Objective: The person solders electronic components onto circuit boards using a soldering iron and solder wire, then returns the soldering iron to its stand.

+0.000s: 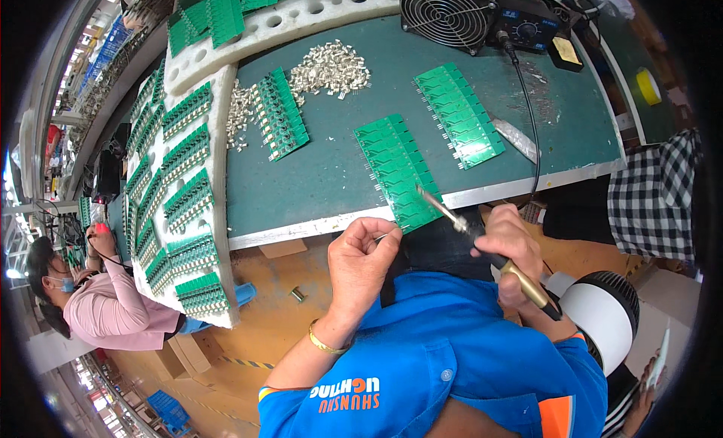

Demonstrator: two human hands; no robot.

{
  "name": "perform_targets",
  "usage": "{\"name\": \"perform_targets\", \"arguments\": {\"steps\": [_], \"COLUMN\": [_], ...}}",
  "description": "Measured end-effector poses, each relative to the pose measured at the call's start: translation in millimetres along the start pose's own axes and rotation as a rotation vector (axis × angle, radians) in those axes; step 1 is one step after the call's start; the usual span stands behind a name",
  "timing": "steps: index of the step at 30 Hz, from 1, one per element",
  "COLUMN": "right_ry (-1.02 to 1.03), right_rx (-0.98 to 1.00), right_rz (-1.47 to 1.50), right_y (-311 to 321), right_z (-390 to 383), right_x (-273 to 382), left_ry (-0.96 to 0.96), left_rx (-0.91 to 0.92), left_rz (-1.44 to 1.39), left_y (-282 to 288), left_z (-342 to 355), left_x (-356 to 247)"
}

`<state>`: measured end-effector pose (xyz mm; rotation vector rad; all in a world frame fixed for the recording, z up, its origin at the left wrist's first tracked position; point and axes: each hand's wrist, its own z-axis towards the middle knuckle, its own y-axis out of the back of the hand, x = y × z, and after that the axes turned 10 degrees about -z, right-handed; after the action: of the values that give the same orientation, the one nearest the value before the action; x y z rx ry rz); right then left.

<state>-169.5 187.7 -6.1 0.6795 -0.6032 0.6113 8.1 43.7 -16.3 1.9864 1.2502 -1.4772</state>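
My right hand (514, 246) is wrapped round the handle of a soldering iron (527, 282). The iron's metal tip points up and left, over a green circuit board panel (390, 159) that lies at the table's front edge. My left hand (363, 261) is closed in a pinch by the panel's near corner, on what looks like a thin strand of solder wire (382, 236). Most of that strand is hidden by the fingers. To the right lies a second green panel (459, 114) with pins along its left edge. Whether the tip touches the board I cannot tell.
Behind are a heap of small white connectors (327, 67) and a populated panel (280, 114). White foam trays (218, 122) hold many boards at left. A fan (446, 18), a soldering station (527, 27) and its cable (536, 129) stand at back right. A person (113, 302) works at left.
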Motion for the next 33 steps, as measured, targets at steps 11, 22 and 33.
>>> {"name": "perform_targets", "arguments": {"steps": [11,22,33], "right_ry": [-0.061,-0.106,-0.094], "right_rx": [0.069,0.059,0.07], "right_rz": [0.002,0.018,0.025], "right_y": [2,-4,-2], "right_z": [-8,-9,-11], "right_x": [6,4,0], "left_ry": [0.002,0.01,0.026], "left_rx": [-0.011,-0.008,-0.009], "left_rz": [-0.008,-0.009,0.018], "left_y": [-1,0,0], "left_z": [1,1,2], "left_x": [2,0,1]}}
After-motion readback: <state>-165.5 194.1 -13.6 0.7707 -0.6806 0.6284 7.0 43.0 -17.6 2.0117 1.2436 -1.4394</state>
